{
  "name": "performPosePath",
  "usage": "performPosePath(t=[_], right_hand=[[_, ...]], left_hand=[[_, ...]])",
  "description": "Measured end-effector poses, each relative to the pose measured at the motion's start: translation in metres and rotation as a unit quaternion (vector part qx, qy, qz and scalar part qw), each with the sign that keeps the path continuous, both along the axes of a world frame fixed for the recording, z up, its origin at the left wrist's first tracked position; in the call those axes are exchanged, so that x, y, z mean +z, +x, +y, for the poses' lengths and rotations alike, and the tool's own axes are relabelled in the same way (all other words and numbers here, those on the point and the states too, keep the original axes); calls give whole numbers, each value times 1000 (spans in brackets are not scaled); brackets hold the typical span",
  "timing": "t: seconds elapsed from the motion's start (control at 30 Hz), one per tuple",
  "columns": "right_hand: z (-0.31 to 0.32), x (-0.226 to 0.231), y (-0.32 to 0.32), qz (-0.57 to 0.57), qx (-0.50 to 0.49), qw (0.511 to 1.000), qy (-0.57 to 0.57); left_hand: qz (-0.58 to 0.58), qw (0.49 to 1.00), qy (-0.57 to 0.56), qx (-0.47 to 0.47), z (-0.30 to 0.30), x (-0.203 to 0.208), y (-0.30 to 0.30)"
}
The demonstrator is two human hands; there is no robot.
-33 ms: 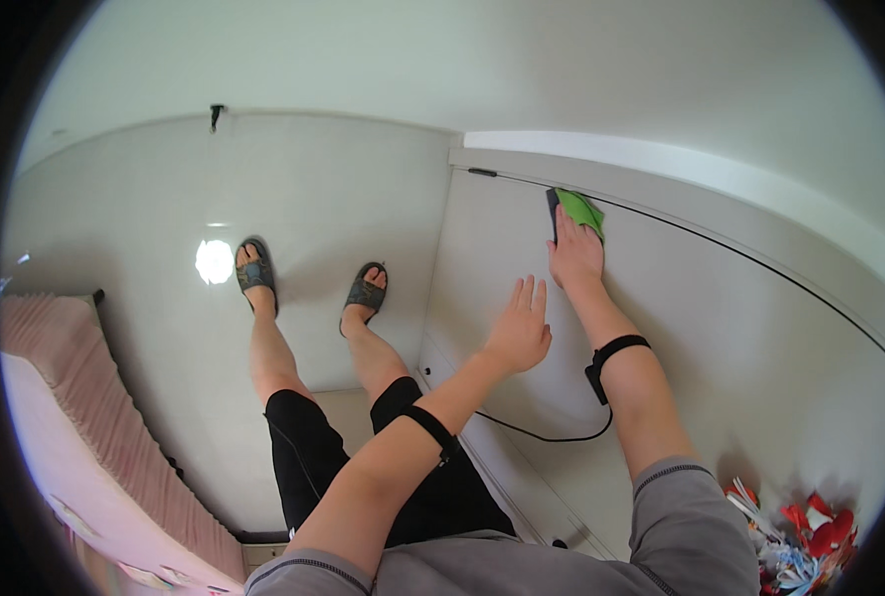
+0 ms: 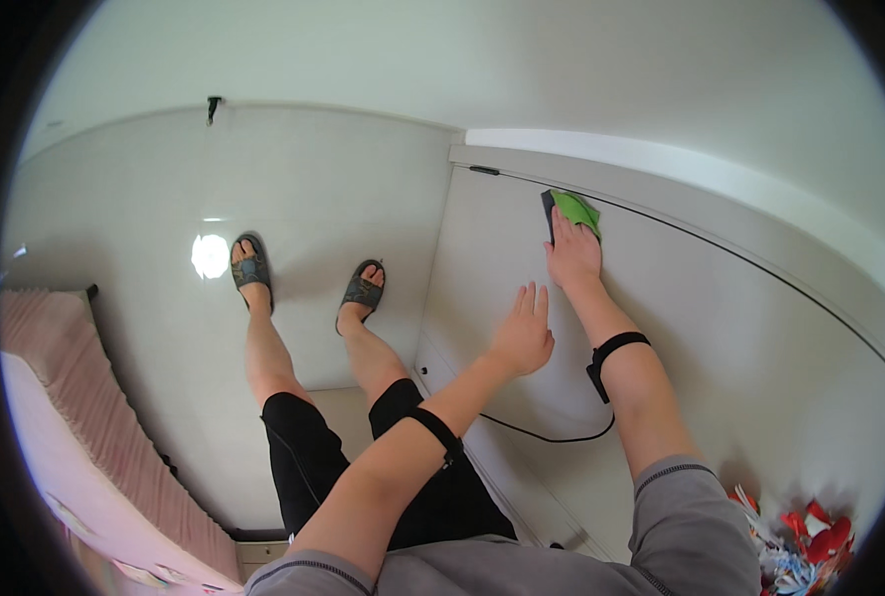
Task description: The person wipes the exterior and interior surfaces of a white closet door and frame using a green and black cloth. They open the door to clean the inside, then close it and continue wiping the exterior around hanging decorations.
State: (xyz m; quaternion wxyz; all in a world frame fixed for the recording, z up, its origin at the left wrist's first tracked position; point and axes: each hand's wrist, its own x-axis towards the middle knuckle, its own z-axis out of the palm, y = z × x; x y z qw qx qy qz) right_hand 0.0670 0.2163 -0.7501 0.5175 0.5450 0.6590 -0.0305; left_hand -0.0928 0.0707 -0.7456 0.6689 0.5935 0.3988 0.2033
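Note:
A folded cloth [image 2: 583, 213], bright green with a dark grey side, lies on the pale grey flat surface [image 2: 721, 328] near its far edge. My right hand [image 2: 573, 254] rests flat over the cloth, its fingers stretched across it and partly covering it. To the left and nearer to me, my left hand [image 2: 524, 333] hovers or rests over the same surface; contact cannot be made out. Its fingers are extended, and it holds nothing.
A black cable [image 2: 547, 438] loops below my hands. Along the surface's back runs a thin dark line with a small dark fitting [image 2: 484, 171]. A red, white and blue bundle [image 2: 815, 541] sits at the lower right. A pink pleated-fabric item [image 2: 94, 397] stands on the left.

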Motion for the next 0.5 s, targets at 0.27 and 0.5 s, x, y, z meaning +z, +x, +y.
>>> performPosePath(t=[0.27, 0.5], right_hand=[[-34, -88, -16, -26, 98, 948, -302], [34, -177, 5, -45, 211, 956, -198]], left_hand=[[-23, 985, -170, -8, -62, -46, 35], [-30, 978, -207, -17, -59, -84, 29]])
